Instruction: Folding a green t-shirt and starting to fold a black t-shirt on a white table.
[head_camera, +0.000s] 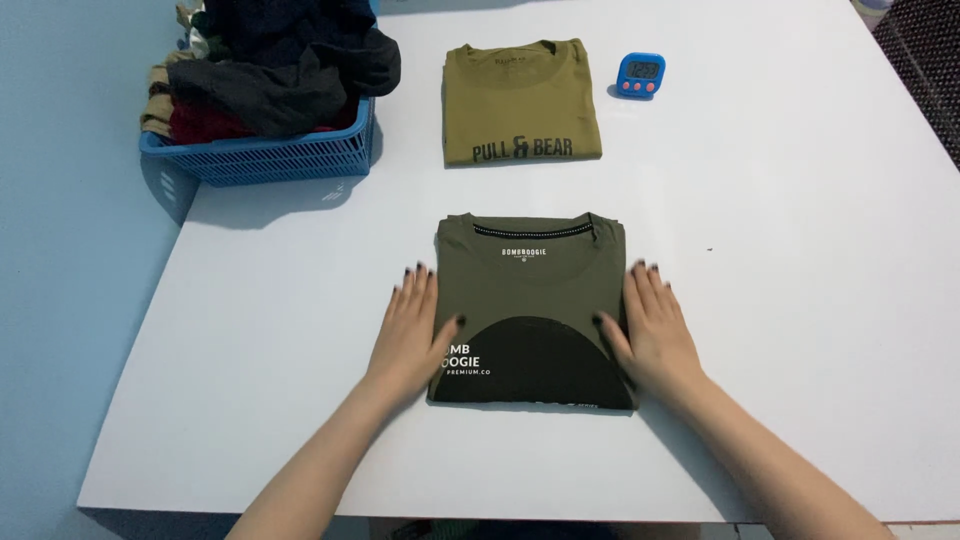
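Our left hand (408, 333) and right hand (655, 330) lie flat and open, pressing the sides of the folded dark green shirt (532, 310). The shirt sits near the table's (800, 300) front edge, gripped by neither hand.

At ten o'clock the blue laundry basket (290, 160) and its heaped dark clothes (290, 60) run off the top edge. The small blue timer (640, 75) at one o'clock shows digits too small to read. Both forearms leave at six o'clock.

The near folded shirt (532, 300) is dark olive with a black half-circle print; the far shirt (520, 100) is mustard-olive. The basket (270, 155) and timer (640, 75) are blue, the tabletop (800, 250) white.
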